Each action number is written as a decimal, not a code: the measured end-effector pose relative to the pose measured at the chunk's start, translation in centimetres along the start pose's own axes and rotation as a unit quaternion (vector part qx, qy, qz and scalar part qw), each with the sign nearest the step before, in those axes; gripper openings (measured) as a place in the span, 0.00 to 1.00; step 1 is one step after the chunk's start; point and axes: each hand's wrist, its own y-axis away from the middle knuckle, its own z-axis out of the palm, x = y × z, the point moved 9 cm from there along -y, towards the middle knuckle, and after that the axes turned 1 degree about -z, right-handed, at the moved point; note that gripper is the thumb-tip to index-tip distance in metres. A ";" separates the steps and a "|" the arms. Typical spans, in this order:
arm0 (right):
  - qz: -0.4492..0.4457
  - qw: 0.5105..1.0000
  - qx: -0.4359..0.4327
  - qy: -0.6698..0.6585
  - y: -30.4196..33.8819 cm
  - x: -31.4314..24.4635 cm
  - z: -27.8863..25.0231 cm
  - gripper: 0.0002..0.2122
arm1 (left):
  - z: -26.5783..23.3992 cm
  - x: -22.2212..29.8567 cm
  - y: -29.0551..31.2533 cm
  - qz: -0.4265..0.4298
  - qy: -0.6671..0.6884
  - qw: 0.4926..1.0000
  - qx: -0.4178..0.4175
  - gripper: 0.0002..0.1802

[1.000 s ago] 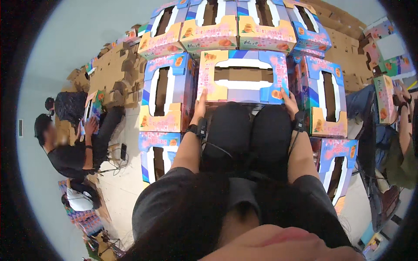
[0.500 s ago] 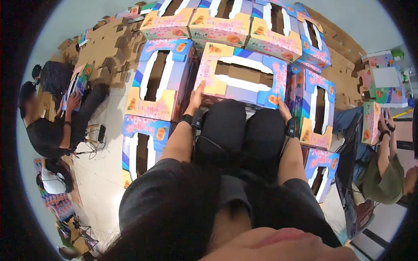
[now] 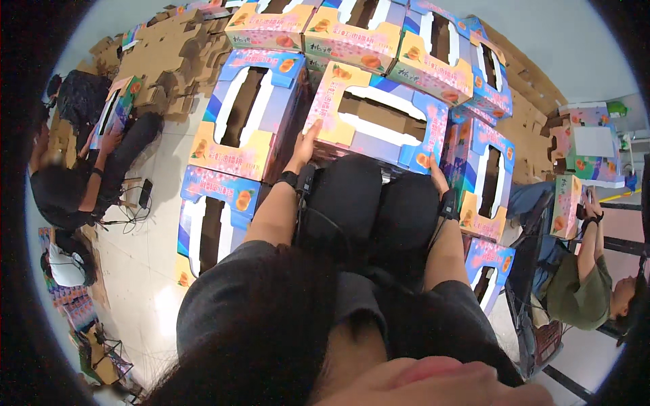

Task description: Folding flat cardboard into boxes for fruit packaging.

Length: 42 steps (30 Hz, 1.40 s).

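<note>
Where the held carton (image 3: 379, 132) sits: just beyond the person's black-clad knees (image 3: 372, 196), slotted top facing up.
Left hand (image 3: 306, 145): fingers gripping the near left corner, thumb on top, others partly hidden.
Right hand (image 3: 438, 177): fingers gripping the near right corner, thumb on top, others mostly hidden.
Tipping risk: holding only near corners could let the far side dip.
Bumping risk: the narrow side gap means a sideways swing could knock the right-side cartons (image 3: 467, 172).
Carton count nearby: one held, two left-side cartons (image 3: 215, 135), two right-side, four far-row cartons (image 3: 355, 40); hidden layers uncountable.
</note>
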 end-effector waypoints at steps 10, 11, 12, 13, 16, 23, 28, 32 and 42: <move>0.114 0.975 -0.039 -0.186 3.4 -1.1 1.8 0.33 | 2.8 3.3 2.9 -0.047 0.047 0.997 -0.031 0.35; 0.082 0.987 0.007 -0.136 3.8 -2.3 1.2 0.32 | 2.7 4.0 3.2 -0.027 0.053 0.998 -0.015 0.34; 0.049 0.994 0.052 -0.085 4.3 -3.5 0.4 0.31 | 3.0 4.4 3.6 -0.029 0.049 0.998 -0.016 0.34; 0.050 0.993 0.052 -0.090 4.7 -4.0 0.6 0.31 | 3.3 5.1 4.1 -0.023 0.020 0.999 -0.014 0.34; 0.064 0.957 0.056 -0.277 5.5 -5.0 0.8 0.26 | 4.4 6.0 4.9 -0.034 -0.019 0.999 -0.021 0.33; -0.009 0.982 0.085 -0.167 11.5 -13.9 1.1 0.25 | 2.7 7.4 4.3 0.007 -0.060 0.998 -0.018 0.30; -0.068 0.968 0.181 -0.158 11.0 -13.3 -0.6 0.27 | 3.0 7.4 4.2 0.000 0.037 0.998 -0.050 0.28; -0.146 0.962 0.198 -0.114 10.6 -13.5 -1.4 0.28 | 3.0 9.2 8.1 0.014 0.074 0.997 -0.026 0.27; -0.311 0.904 0.056 -0.288 18.0 -18.0 -0.3 0.30 | 0.0 17.3 18.6 0.282 0.218 0.928 -0.113 0.29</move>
